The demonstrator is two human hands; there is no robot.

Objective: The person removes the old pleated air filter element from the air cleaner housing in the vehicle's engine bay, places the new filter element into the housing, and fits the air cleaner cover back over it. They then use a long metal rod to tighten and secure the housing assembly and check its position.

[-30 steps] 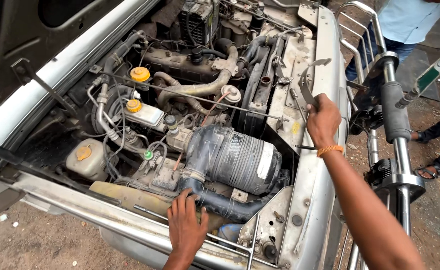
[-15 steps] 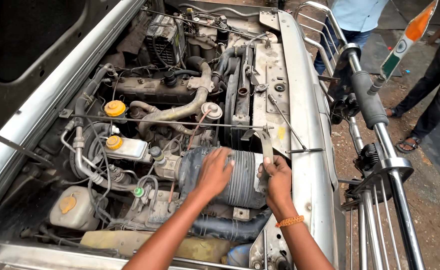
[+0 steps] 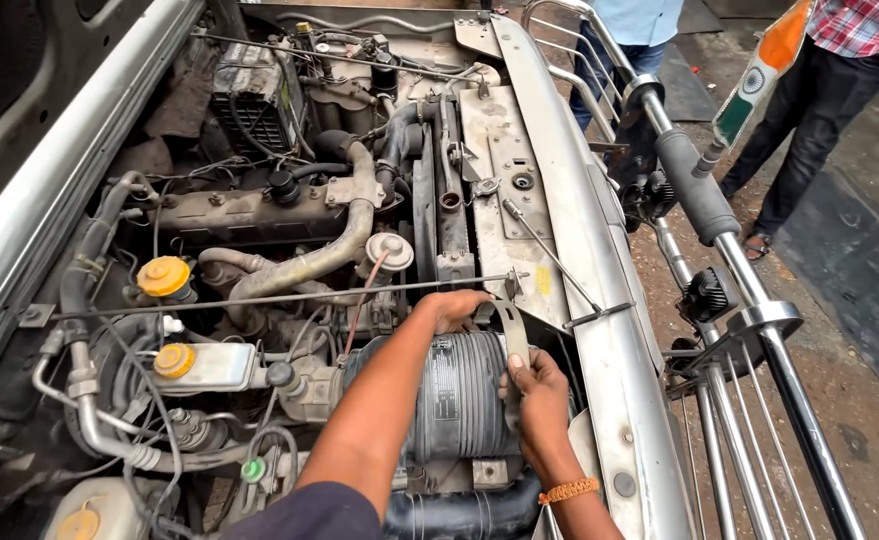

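I look down into an open engine bay. A ribbed grey air filter canister lies near the front right. A metal strap band arches over its right end. My left hand reaches across the canister's top and grips the strap's upper end. My right hand, with an orange band at the wrist, pinches the strap's lower part against the canister's side.
Yellow-capped reservoirs and hoses crowd the left. A thin prop rod crosses the bay. The silver fender and a chrome bull bar run along the right. Two people stand beyond it.
Both hands have come to the canister: the left moved up from the bay's front edge, the right came down from the fender. They now grip the strap, and the view has moved closer.
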